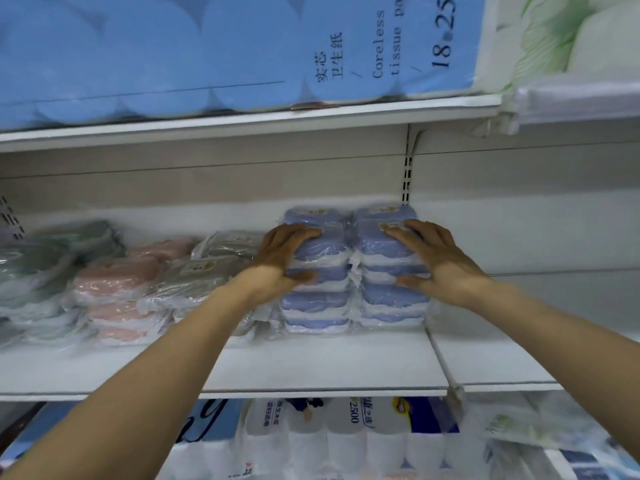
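Two side-by-side stacks of blue lidded boxes wrapped in clear plastic stand on a white shelf (311,362). My left hand (282,259) grips the upper boxes of the left stack (315,303), fingers over the top and thumb on the front. My right hand (436,261) grips the upper boxes of the right stack (391,299) the same way, from the right side.
Pink boxes (114,278), grey-green boxes (197,275) and green boxes (52,258) in plastic sit to the left on the same shelf. Blue tissue packs (207,46) fill the shelf above. Toilet paper packs (346,441) lie below. A slotted upright (408,174) stands behind the stacks.
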The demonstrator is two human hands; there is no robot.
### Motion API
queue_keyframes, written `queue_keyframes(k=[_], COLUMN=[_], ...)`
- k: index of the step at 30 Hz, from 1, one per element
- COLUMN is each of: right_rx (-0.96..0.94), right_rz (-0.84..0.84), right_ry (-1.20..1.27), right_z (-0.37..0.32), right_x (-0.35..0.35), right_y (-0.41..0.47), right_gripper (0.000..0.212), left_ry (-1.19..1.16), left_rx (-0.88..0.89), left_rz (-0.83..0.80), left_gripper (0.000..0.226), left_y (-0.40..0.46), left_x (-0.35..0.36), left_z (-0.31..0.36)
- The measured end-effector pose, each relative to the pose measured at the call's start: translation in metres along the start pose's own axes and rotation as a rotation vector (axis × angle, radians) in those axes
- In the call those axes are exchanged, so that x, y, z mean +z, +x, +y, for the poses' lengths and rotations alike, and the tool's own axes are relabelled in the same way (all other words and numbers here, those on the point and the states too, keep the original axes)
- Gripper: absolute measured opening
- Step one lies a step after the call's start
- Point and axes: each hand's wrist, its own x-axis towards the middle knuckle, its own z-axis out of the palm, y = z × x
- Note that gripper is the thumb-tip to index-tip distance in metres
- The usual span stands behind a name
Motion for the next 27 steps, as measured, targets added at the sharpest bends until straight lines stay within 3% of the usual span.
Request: queue_keyframes(k=[6, 14, 21, 27], right_rx=[0.035, 0.047, 0.042, -0.120], right_rz=[-0.008, 0.050, 0.206, 0.343], right_ry=[-0.077, -0.024, -0.065, -0.104], right_z=[-0.009, -0.016, -0.035, -0.087], right_x=[-0.012, -0.019, -0.009, 0.013], right_y=[-0.005, -0.016, -0.026, -0.011], right_gripper=[0.081, 0.077, 0.068, 0.055], left_ry=[0.203, 0.299, 0.181, 0.190], left_rx=[-0.028, -0.119, -0.194, -0.043], left_rz=[0.053, 0.035, 0.142, 0.104], left_gripper=[0.065, 0.082, 0.078, 0.063], left_y=[0.002, -0.007, -0.046, -0.110], left_x=[-0.007, -0.013, -0.020, -0.024], left_z=[0.010, 0.027, 0.053, 0.019])
